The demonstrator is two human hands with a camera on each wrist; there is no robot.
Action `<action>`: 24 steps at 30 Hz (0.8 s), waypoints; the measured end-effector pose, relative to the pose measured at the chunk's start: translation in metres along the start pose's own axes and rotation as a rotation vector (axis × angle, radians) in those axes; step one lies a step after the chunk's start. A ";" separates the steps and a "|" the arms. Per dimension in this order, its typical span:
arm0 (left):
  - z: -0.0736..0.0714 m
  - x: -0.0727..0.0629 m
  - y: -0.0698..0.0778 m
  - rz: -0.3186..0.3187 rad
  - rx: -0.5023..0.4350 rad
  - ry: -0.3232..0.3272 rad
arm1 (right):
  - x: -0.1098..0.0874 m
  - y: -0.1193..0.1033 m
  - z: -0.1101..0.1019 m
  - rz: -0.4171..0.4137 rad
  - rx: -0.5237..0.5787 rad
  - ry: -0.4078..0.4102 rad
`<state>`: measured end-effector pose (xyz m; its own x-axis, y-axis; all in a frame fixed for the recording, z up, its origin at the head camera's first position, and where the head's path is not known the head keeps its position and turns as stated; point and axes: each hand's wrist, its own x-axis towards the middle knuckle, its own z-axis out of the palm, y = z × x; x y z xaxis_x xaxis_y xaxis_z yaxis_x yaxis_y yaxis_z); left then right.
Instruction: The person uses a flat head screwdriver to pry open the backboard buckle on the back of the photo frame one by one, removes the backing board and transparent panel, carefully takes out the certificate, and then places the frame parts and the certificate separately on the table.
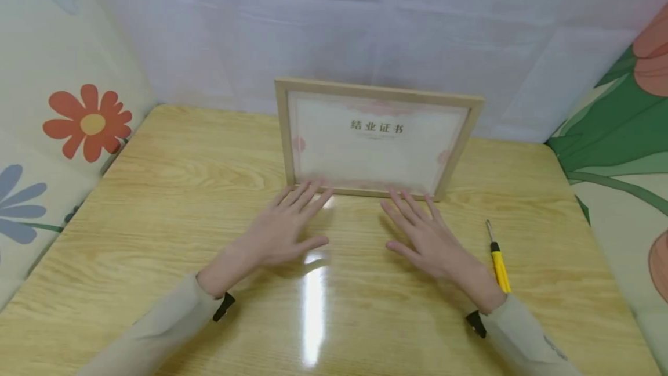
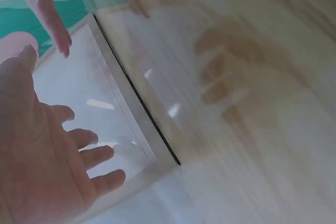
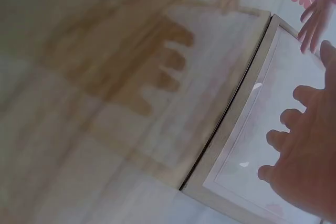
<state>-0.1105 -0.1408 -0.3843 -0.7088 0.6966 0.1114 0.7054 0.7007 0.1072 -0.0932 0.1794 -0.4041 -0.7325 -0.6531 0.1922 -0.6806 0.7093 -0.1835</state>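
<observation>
At the left edge, a printed panel with a red flower (image 1: pixel 92 123) borders the worktop (image 1: pixel 209 213), whose glossy surface shows a wood-grain pattern. Next, the left hand (image 1: pixel 282 231) is held palm down, fingers straight and spread, thumb apart toward the right; it grips nothing. In the head view its fingertips overlap the lower left part of the framed certificate (image 1: pixel 376 152); whether they touch it cannot be told.

The framed certificate stands on its long lower edge at the middle of the worktop's far half, printed face toward the person. A pale cloth (image 1: pixel 313 28) hangs on its far side. Its long axis runs left to right, the right end slightly nearer. From both sets of fingers it lies on the far side, directly ahead; the left hand is at its left part, the right hand (image 1: pixel 433 242) at its right part. Neither hand is clearly nearer to it, and the space between the hands opens onto its middle.

The right hand mirrors the left: fingers extended and parted, nothing gripped, contact with the lower edge not confirmed. Just right of it lies a yellow-handled screwdriver (image 1: pixel 498 260), shaft pointing far, its near end close to the right sleeve (image 1: pixel 522 332). A panel with green leaves (image 1: pixel 621 132) closes the right side
</observation>
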 end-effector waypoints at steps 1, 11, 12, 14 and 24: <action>-0.001 -0.001 -0.002 -0.004 -0.012 -0.006 | -0.001 0.001 0.000 0.005 0.008 0.008; -0.017 -0.016 -0.045 -0.074 -0.052 0.076 | -0.011 0.007 -0.009 0.160 0.170 0.261; -0.018 -0.015 -0.051 -0.092 -0.057 0.090 | -0.012 0.008 -0.011 0.204 0.185 0.276; -0.021 -0.013 -0.062 -0.139 -0.095 0.111 | -0.013 0.011 -0.015 0.302 0.229 0.279; -0.022 0.015 -0.096 -0.393 -0.596 0.286 | 0.004 0.040 -0.031 0.666 0.526 0.390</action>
<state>-0.1887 -0.2012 -0.3712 -0.9365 0.2899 0.1975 0.3420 0.6298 0.6974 -0.1228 0.2139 -0.3804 -0.9820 0.0480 0.1829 -0.1120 0.6321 -0.7668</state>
